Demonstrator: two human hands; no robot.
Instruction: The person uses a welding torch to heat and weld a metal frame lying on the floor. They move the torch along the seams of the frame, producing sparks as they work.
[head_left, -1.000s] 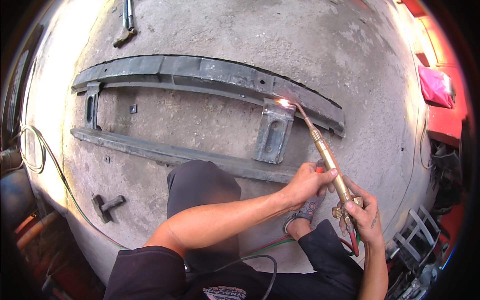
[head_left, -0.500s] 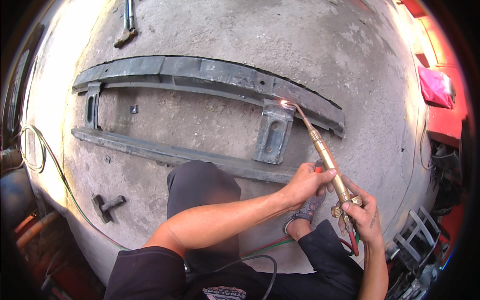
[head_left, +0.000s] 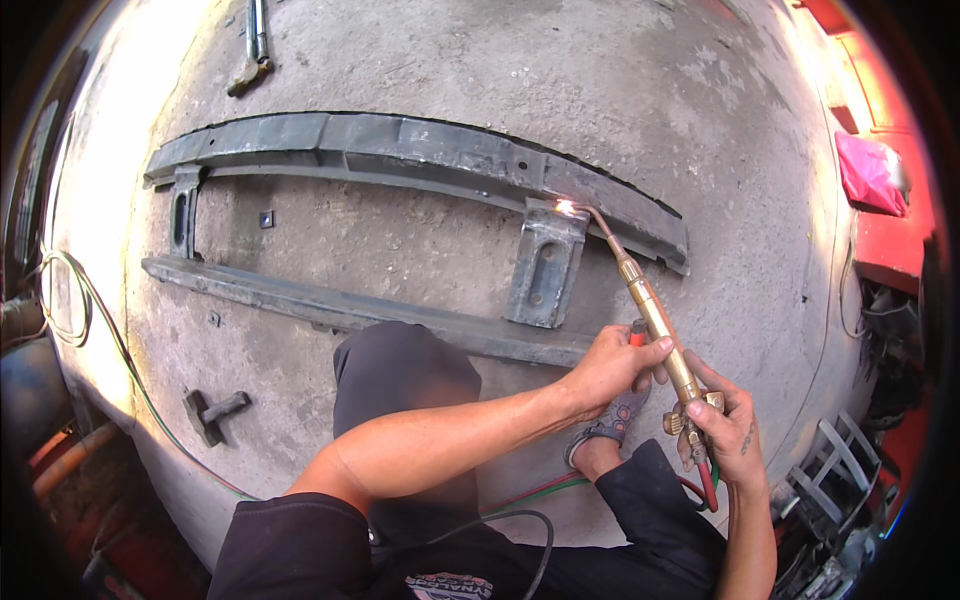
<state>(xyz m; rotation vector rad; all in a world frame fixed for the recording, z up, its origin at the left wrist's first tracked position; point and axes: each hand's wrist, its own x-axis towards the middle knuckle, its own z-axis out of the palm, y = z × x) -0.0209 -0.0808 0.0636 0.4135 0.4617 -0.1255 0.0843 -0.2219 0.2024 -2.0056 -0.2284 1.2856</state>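
Observation:
My left hand (head_left: 619,362) grips the barrel of a brass cutting or welding torch (head_left: 651,311), with a small red cylindrical object (head_left: 637,336) also in its fingers. My right hand (head_left: 729,427) holds the torch's valve end, where red and green hoses attach. The bent tip meets a bright flame (head_left: 566,206) at the top edge of a grey metal bracket (head_left: 546,271), which joins a long curved upper beam (head_left: 430,150). A second bracket (head_left: 185,210) stands at the left, above the lower beam (head_left: 250,288).
A dark hammer-like tool (head_left: 212,415) and hoses (head_left: 85,300) lie at left, long-handled metal tool (head_left: 250,70) at top, small metal plate (head_left: 266,219) between the beams. A pink bag (head_left: 865,170) and metal clutter (head_left: 830,470) are at right. My knee and foot are below the beams.
The glow at the torch tip flickers slightly in size. My hands, the torch and the metal pieces look essentially unmoved.

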